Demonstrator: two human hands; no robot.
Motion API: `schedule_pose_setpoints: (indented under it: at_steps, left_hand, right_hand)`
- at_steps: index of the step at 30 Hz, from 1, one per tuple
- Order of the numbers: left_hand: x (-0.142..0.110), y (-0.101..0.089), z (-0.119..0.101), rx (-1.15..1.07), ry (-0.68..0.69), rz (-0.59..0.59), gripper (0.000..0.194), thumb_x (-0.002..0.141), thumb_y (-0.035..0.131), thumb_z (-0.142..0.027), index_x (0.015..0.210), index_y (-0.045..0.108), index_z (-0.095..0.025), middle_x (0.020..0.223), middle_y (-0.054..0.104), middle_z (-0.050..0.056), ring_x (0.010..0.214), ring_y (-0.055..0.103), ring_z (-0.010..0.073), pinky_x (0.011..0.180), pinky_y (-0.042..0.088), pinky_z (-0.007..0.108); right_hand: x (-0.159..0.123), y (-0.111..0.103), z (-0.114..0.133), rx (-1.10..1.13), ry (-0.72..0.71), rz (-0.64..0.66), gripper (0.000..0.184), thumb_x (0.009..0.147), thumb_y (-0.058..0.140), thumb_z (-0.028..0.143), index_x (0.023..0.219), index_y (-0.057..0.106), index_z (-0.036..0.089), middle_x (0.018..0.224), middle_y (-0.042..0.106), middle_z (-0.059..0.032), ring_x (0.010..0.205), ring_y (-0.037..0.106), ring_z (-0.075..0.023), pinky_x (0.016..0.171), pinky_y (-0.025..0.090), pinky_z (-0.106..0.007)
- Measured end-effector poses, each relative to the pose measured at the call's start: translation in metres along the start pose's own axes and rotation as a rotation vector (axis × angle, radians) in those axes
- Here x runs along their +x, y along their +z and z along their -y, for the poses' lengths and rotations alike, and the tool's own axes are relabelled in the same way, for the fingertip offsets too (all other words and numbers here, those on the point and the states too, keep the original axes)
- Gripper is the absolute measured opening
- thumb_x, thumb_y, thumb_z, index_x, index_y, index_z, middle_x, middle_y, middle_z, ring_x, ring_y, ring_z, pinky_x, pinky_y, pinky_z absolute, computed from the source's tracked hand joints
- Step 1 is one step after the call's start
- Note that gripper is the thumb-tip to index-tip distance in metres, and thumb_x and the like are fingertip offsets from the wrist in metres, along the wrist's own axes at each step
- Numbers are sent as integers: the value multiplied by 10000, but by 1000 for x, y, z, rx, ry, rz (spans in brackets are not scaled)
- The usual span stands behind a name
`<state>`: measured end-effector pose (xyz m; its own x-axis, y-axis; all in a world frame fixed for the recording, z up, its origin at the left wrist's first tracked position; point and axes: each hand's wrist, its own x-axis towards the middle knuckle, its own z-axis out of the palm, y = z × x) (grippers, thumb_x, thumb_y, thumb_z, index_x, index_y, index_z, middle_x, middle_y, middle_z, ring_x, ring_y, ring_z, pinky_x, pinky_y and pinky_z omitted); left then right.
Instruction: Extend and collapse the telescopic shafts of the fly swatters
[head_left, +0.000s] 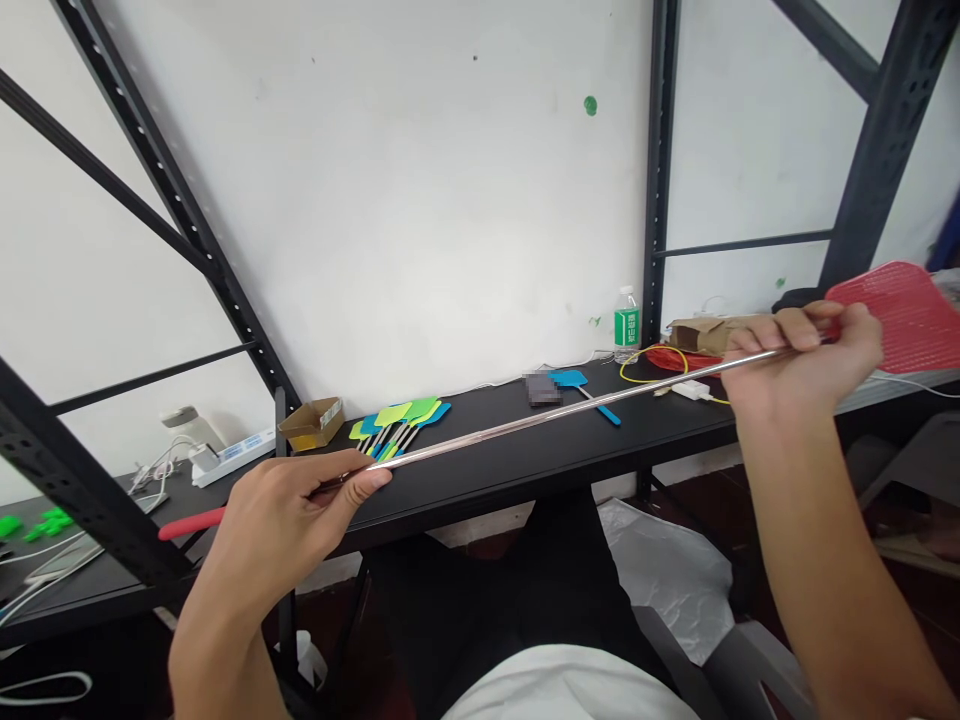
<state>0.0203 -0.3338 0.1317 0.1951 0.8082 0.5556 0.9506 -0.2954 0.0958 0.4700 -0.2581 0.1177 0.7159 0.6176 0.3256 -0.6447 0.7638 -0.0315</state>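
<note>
A red fly swatter [911, 318] with a long metal rod is stretched across the view, its rod rising to the right above the black table. My left hand [289, 505] is closed around the rod near the red handle, which sticks out past the wrist on the left. Close to the red mesh head, my right hand [806, 355] grips the other end of the rod. Beyond my left hand lies a bunch of green and blue fly swatters [405, 412], heads toward the wall. Another blue fly swatter [570, 379] rests by a blurred dark object [542, 389].
A small cardboard box [313, 422] and a white power strip [236, 457] stand at the left. Toward the right are a water bottle [626, 328], a yellow cable [637, 375] and brown packaging [697, 335]. Black metal shelf posts [664, 150] frame the table [487, 450].
</note>
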Motion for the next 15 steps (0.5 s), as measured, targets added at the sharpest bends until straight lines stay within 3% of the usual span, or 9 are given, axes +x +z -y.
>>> schedule_pose_setpoints:
  at_steps: [6,15]
  left_hand:
    - [0,-1,0,-9,-67,22,528,865,514,-696,926,798,-254,607,647,-16,542,499,156,610,387,288]
    - [1,2,-1,16,-32,-44,514,857,522,-685,883,809,-260,588,656,-16,495,502,146,563,395,280]
  right_hand:
    - [-6,4,-4,-2,19,-9,382,981,323,345,652,448,198,446,232,100,363,246,-78,385,203,-217]
    - [-14,10,-8,-6,12,10,417,991,312,340,630,456,189,434,237,96,366,249,-76,390,213,-210]
